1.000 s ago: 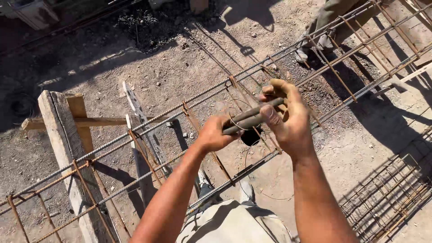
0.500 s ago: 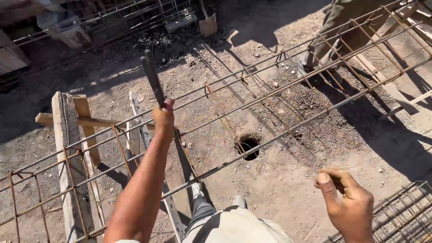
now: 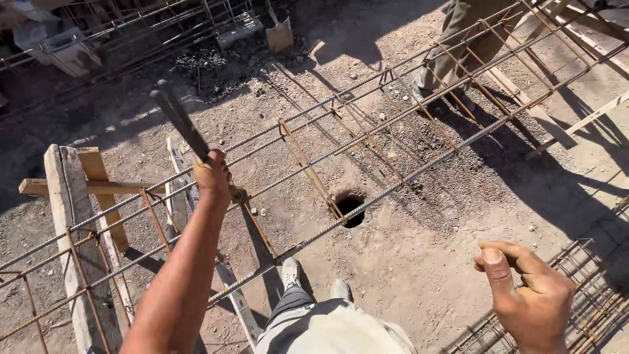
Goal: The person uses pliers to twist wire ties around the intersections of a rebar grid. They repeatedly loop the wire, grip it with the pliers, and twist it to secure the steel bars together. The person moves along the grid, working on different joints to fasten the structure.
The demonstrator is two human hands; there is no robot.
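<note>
My left hand (image 3: 213, 178) is shut on a dark metal tool (image 3: 180, 124) whose handle points up and to the left, at a rusty stirrup joint of a long rebar cage (image 3: 367, 137). The cage runs diagonally from lower left to upper right, raised above the dirt. My right hand (image 3: 527, 295) hangs at the lower right, away from the cage, fingers loosely curled; I cannot make out anything in it. My shoes (image 3: 291, 272) stand under the cage.
A round hole (image 3: 349, 208) opens in the dirt below the cage. A wooden trestle (image 3: 69, 196) supports the cage at left. Another person's legs (image 3: 458, 46) stand at upper right. A second rebar cage (image 3: 590, 308) lies at lower right. A shovel (image 3: 278, 29) stands at the top.
A second ago both hands worked together at one joint. They have since parted: my left hand moved left along the cage with the tool, and my right hand dropped to the lower right.
</note>
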